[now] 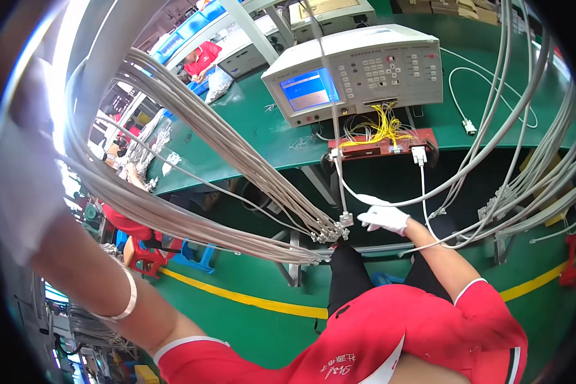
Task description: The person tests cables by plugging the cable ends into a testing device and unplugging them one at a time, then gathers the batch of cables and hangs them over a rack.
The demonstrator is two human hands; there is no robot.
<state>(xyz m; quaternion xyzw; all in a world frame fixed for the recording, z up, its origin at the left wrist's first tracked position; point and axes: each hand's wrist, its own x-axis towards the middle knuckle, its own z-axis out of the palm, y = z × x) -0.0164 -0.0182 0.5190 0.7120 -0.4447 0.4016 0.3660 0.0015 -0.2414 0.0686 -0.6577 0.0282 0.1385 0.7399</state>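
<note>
Hanging just left of the white-gloved right hand [385, 219], its fingers loosely spread, the boxy, pale-grey, plastic-looking connector [346, 219] seems light, rigid, best pinched by its sides; the blurred, white-gloved left hand's [29, 153] grip is indeterminable.

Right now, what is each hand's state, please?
Left hand: blurred at the edge; cannot be told.
Right hand: fingers extended near hanging connector; grip cannot be told.

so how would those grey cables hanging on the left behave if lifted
The grey cables are probably flexible but springy, as some bend in wide, smooth curves. Together they're likely fairly heavy, given the many strands. Their connectors might snag, being crowded at the ends.
</note>
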